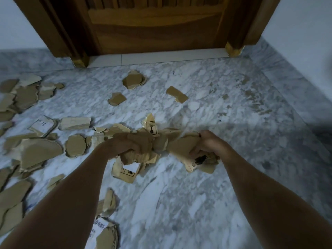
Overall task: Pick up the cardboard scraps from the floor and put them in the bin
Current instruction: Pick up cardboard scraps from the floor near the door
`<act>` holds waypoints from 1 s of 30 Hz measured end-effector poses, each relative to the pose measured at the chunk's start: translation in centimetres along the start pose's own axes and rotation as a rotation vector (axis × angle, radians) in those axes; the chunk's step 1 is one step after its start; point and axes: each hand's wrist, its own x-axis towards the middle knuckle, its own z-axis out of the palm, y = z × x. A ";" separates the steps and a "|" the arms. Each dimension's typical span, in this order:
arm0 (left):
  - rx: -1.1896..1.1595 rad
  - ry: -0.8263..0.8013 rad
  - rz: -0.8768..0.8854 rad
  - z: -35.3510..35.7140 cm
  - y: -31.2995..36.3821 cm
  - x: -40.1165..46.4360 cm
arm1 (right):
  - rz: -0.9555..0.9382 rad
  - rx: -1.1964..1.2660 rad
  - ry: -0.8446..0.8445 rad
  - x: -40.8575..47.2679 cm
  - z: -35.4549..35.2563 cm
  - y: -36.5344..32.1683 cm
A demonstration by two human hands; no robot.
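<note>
Nearest the camera, a barcode-labelled cardboard scrap [103, 232] lies on the marble floor [179, 203] beneath the left forearm, with a folded scrap [109, 201] just beyond it, both well short of the fingers. Farther out, the left hand [125, 143] has its fingers curled down around a crumpled bundle of torn cardboard [143, 150]; pieces of that bundle spill out below the fingers, among them a printed scrap with a hole torn through it [125, 170], and another printed scrap [150, 125] sticks up just past the knuckles. The right hand [210, 144] grips a second clutch of cardboard [181, 146], its fingers wrapped over the near edge of the pieces and its thumb side towards the bundle in the other hand; a scrap with a black mark [199, 159] hangs under the fingertips. The two bundles meet between the hands. To the left of the left fingers a wide litter of loose brown scraps [36, 153] covers the floor, running off the edge of view. Beyond both hands, well apart from the fingers, three separate scraps lie on bare marble: a small one [117, 99], a rounded one [133, 80] and an oblong one [177, 95]. Farthest away stands a wooden door [154, 26] in its frame, above a pale threshold strip [158, 57].
</note>
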 end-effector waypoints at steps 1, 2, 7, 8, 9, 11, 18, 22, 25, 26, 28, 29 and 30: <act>-0.006 -0.039 0.005 -0.5 -0.3 -0.4 | -0.024 0.034 0.015 0.0 -0.2 -0.9; -0.007 -0.060 -0.016 -0.9 -0.8 -0.8 | -0.041 0.049 0.042 0.2 -0.5 -1.9; 0.246 -0.100 -0.119 -1.9 -4.4 -2.1 | -0.086 -0.241 -0.095 1.8 0.7 -7.5; 0.315 -0.076 -0.134 -1.7 -4.8 -2.1 | -0.067 -0.348 -0.158 2.4 1.5 -8.1; 0.358 -0.064 -0.146 -1.2 -5.1 -2.4 | -0.032 -0.435 -0.202 2.9 2.4 -8.7; 0.396 -0.034 -0.152 0.4 -5.2 -2.7 | 0.013 -0.522 -0.230 3.8 3.8 -9.1; 0.473 0.054 -0.187 1.5 -5.6 -1.7 | -0.026 -0.584 -0.090 3.8 4.8 -8.3; 0.355 -0.007 -0.157 0.9 -4.5 -2.0 | -0.007 -0.375 -0.098 2.7 4.1 -6.9; 0.158 -0.056 -0.030 -0.9 -3.8 -1.2 | 0.007 -0.148 -0.027 1.6 2.6 -5.5; 0.084 -0.050 -0.003 -1.7 -3.5 -0.7 | 0.014 -0.076 0.015 1.2 1.9 -4.8; 0.006 -0.010 0.010 -3.1 -2.3 -0.2 | 0.052 0.073 0.079 0.4 0.2 -3.5; -0.001 0.013 0.043 -3.2 -1.5 -0.2 | 0.072 0.146 0.103 -0.2 -0.6 -2.7; -0.018 0.034 0.053 -3.1 -0.3 -0.6 | 0.093 0.207 0.124 -0.9 -1.2 -2.0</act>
